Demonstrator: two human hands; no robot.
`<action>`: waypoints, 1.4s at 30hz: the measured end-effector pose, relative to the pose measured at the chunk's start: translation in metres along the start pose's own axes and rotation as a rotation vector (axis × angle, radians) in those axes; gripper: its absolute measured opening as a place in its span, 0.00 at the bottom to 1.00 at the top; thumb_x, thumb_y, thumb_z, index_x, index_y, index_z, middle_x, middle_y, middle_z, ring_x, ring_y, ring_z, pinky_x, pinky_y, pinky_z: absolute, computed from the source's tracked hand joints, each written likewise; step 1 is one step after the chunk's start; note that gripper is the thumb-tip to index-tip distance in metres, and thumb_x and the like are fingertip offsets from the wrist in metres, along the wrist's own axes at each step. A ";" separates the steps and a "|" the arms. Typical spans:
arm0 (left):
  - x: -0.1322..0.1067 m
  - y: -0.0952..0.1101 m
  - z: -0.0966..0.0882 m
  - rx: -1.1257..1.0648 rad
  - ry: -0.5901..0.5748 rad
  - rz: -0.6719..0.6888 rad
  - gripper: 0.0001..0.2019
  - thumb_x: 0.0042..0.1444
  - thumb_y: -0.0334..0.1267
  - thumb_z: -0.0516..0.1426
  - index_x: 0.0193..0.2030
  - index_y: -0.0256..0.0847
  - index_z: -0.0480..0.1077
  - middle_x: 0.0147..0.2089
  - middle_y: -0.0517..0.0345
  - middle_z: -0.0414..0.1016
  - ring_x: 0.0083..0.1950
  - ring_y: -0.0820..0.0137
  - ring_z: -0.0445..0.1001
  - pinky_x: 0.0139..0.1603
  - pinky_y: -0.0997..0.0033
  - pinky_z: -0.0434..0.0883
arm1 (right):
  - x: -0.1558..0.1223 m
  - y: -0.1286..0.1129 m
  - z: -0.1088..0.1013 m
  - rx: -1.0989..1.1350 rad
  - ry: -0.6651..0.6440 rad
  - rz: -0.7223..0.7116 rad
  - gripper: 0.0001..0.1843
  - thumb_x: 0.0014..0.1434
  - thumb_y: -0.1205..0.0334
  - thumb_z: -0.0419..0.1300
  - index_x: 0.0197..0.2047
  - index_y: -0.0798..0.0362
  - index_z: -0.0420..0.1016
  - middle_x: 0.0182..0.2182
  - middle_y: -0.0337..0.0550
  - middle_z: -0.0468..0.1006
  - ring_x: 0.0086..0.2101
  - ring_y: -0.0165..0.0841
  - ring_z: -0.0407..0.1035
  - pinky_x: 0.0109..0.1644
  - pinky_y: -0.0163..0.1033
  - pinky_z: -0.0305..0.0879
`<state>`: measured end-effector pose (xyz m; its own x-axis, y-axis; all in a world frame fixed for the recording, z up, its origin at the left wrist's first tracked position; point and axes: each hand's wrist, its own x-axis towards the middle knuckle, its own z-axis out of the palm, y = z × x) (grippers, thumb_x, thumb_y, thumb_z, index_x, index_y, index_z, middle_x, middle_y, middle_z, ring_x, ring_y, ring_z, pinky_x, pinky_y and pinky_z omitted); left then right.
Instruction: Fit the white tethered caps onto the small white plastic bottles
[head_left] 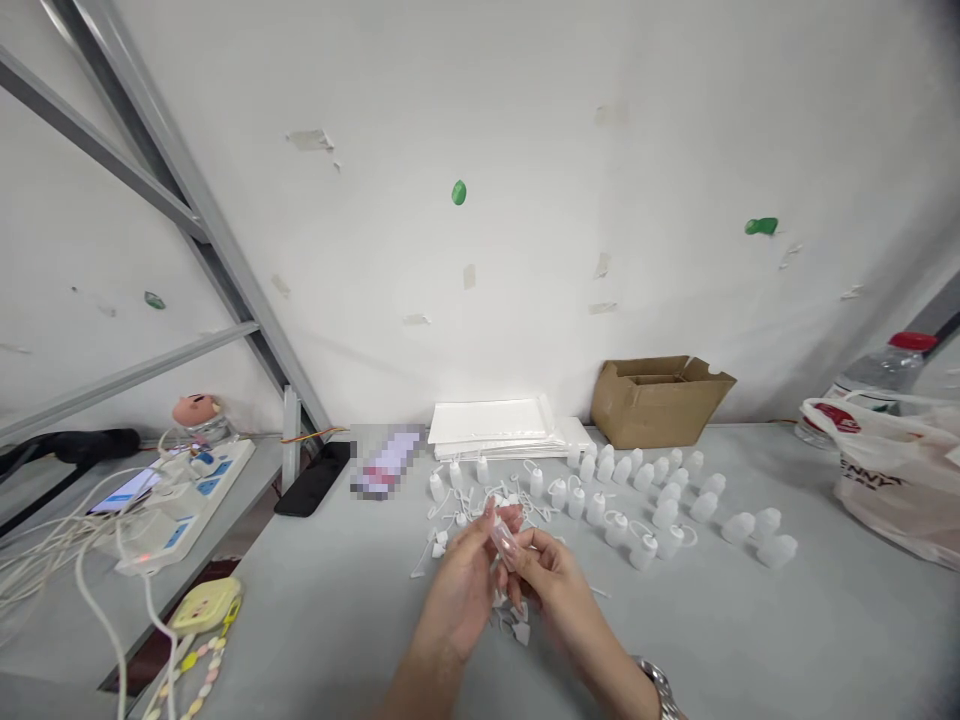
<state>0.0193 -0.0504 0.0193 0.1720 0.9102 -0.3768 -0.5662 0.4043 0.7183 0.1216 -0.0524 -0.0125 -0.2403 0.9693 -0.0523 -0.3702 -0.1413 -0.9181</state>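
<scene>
My left hand and my right hand meet above the grey table, low in the middle of the view. Together the fingers pinch a small clear plastic tube, held tilted between both hands. Under and just behind the hands lie small white caps with thin tether loops. Several small white squeeze bottles stand in rows behind and to the right of my hands. A watch sits on my right wrist.
A stack of white sheets and an open cardboard box stand against the wall. A plastic bag and a water bottle sit far right. A power strip with cables and a black phone lie left.
</scene>
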 end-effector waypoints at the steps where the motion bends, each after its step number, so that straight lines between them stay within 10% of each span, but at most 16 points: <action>1: 0.000 0.003 -0.001 0.015 0.000 0.017 0.14 0.49 0.47 0.58 0.36 0.38 0.74 0.41 0.51 0.72 0.42 0.67 0.70 0.34 0.74 0.66 | 0.000 -0.002 0.001 0.006 -0.009 0.007 0.20 0.48 0.45 0.61 0.25 0.55 0.62 0.17 0.35 0.71 0.14 0.21 0.57 0.19 0.29 0.49; 15: -0.004 -0.002 -0.003 0.051 -0.038 0.062 0.13 0.46 0.44 0.61 0.35 0.36 0.75 0.42 0.49 0.75 0.37 0.66 0.71 0.31 0.71 0.65 | -0.009 -0.006 0.007 0.069 0.002 -0.018 0.21 0.49 0.44 0.59 0.24 0.54 0.62 0.14 0.31 0.64 0.14 0.21 0.52 0.20 0.31 0.49; 20: -0.005 -0.002 -0.005 0.044 0.096 0.146 0.13 0.42 0.43 0.63 0.33 0.36 0.76 0.43 0.51 0.75 0.39 0.67 0.70 0.36 0.70 0.64 | -0.010 -0.007 0.006 -0.137 0.111 -0.087 0.19 0.47 0.47 0.62 0.32 0.54 0.69 0.20 0.35 0.69 0.21 0.28 0.63 0.26 0.34 0.60; 26: -0.005 -0.011 -0.001 -0.106 -0.012 0.129 0.11 0.46 0.42 0.61 0.35 0.38 0.75 0.41 0.53 0.73 0.44 0.66 0.70 0.45 0.68 0.65 | -0.019 -0.003 0.004 -0.399 0.258 -0.233 0.14 0.49 0.51 0.61 0.33 0.54 0.73 0.28 0.43 0.75 0.31 0.34 0.67 0.37 0.37 0.64; 32: -0.010 -0.014 0.002 0.019 0.023 0.229 0.14 0.44 0.47 0.61 0.29 0.37 0.75 0.37 0.52 0.74 0.36 0.67 0.70 0.33 0.71 0.66 | -0.022 -0.019 0.009 -0.179 0.174 -0.086 0.18 0.45 0.47 0.63 0.30 0.55 0.74 0.20 0.38 0.70 0.21 0.28 0.61 0.25 0.34 0.59; 42: -0.009 -0.013 -0.001 0.178 0.132 0.353 0.15 0.46 0.45 0.60 0.37 0.38 0.77 0.39 0.51 0.77 0.45 0.60 0.71 0.45 0.66 0.65 | -0.016 -0.019 0.005 -0.172 0.110 -0.112 0.16 0.47 0.51 0.64 0.33 0.54 0.73 0.26 0.38 0.73 0.25 0.28 0.64 0.29 0.33 0.60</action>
<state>0.0243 -0.0638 0.0121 -0.1186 0.9811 -0.1528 -0.4219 0.0896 0.9022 0.1279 -0.0663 0.0073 -0.1030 0.9945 0.0201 -0.2286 -0.0040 -0.9735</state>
